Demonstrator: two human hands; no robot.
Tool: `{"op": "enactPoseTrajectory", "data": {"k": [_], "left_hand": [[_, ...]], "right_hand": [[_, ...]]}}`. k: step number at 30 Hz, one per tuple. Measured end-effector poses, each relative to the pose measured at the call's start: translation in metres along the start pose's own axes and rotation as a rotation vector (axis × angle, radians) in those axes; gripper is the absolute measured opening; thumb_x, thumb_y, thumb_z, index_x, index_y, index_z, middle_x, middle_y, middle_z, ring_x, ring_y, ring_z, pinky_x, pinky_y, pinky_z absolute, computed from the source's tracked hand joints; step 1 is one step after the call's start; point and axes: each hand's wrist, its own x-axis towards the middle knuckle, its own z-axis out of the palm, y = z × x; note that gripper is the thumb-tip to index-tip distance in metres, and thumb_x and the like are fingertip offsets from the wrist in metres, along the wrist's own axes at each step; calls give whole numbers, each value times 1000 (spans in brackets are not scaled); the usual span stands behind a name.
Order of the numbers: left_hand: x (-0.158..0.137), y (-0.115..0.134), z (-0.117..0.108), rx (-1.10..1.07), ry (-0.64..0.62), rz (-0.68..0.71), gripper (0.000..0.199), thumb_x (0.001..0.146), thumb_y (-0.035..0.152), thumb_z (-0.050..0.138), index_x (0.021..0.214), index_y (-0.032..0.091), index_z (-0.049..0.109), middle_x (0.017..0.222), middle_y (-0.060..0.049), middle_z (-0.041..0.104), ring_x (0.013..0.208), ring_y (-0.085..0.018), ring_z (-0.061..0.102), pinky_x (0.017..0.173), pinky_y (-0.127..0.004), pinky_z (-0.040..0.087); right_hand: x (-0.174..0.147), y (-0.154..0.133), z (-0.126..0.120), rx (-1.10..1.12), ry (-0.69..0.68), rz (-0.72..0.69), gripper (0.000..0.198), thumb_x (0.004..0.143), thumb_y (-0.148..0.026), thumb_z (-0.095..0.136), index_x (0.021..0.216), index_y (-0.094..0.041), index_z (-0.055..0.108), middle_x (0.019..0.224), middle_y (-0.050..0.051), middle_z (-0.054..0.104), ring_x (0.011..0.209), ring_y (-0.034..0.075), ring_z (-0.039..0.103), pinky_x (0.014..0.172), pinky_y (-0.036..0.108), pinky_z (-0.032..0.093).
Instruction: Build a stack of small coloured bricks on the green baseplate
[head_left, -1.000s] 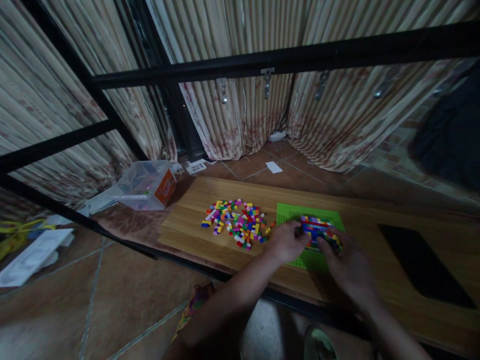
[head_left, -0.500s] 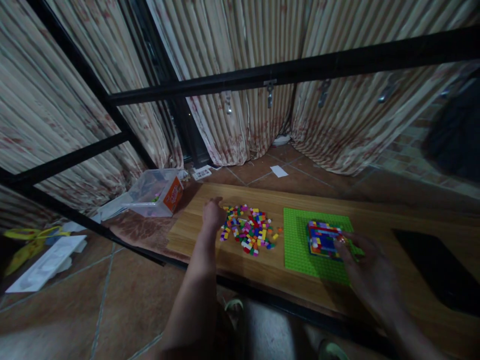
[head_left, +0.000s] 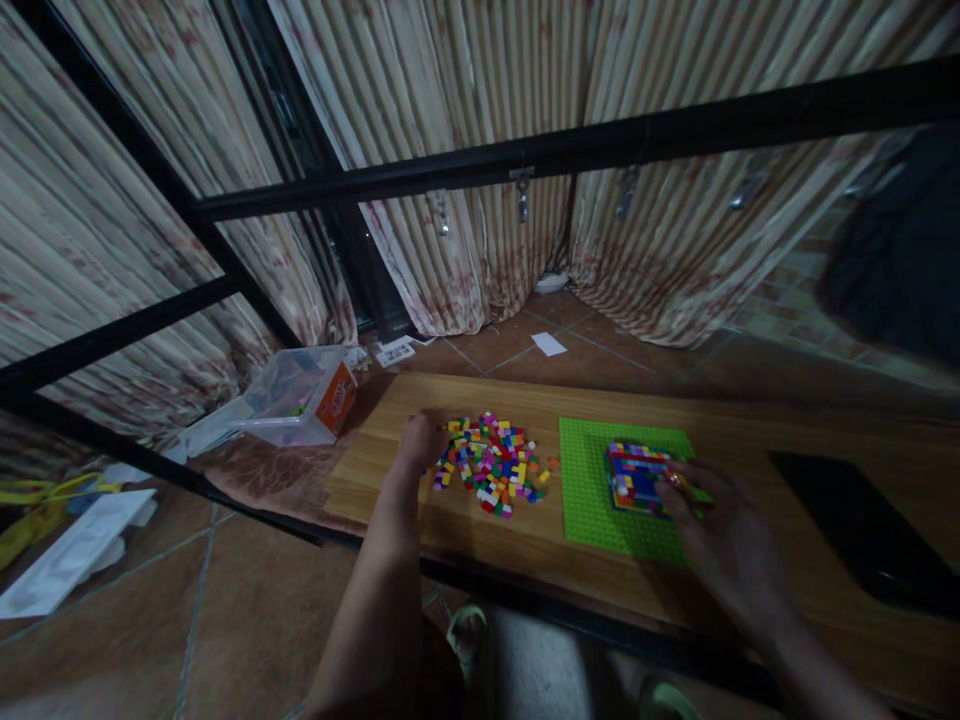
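A loose pile of small toy building bricks (head_left: 491,465) in many colours lies on the wooden tabletop. At its left edge is my left hand (head_left: 424,438), fingers curled in; what they may hold is hidden. To the right, a green studded baseplate (head_left: 581,490) bears a low rectangular structure of bricks (head_left: 636,478), its colourful walls around a mostly blue inside. My right hand (head_left: 726,515) is at the structure's right side, thumb and fingers closed around a small shiny orange piece (head_left: 679,482). The hand covers the plate's right part.
A black flat object (head_left: 855,530) lies on the right of the wooden table (head_left: 480,545). Beyond the table's left end stands a clear plastic box (head_left: 289,400) with an orange label. A black metal bar (head_left: 465,168) crosses above, before striped curtains (head_left: 495,80).
My left hand's fingers have curled in at the pile's left edge. My right hand stays beside the brick structure. The whole view has shifted slightly.
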Motion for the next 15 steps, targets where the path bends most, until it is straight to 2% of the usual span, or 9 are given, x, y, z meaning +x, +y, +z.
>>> {"op": "enactPoseTrajectory", "data": {"k": [3,7,11,15], "left_hand": [[-1,3,1,-21,21,31,23,70,17,60,91,15,70,102,-9,69,97,-20,59,86,-28,43],[-2,8,-1,-109,29,55,15,70,20,61,82,16,70,95,-8,71,92,-19,62,83,-27,46],[-6,19,-11,-387,68,63,13,67,24,63,76,14,66,88,-6,70,84,-18,62,75,-25,47],[-24,52,-15,-745,-89,57,23,68,36,66,74,14,61,66,0,63,62,-12,58,58,-21,44]], "right_hand": [[0,-1,-1,9,-2,22,46,79,-54,48,101,-18,66,115,14,58,101,29,58,85,45,48],[0,-1,-3,32,-9,25,45,80,-53,49,103,-18,66,116,14,58,103,30,57,86,45,47],[1,-2,-3,101,14,18,41,82,-50,51,102,-18,67,116,13,58,103,28,58,85,43,48],[0,-17,-4,286,66,5,33,82,-47,55,96,-21,68,106,9,64,95,24,61,83,40,49]]}}
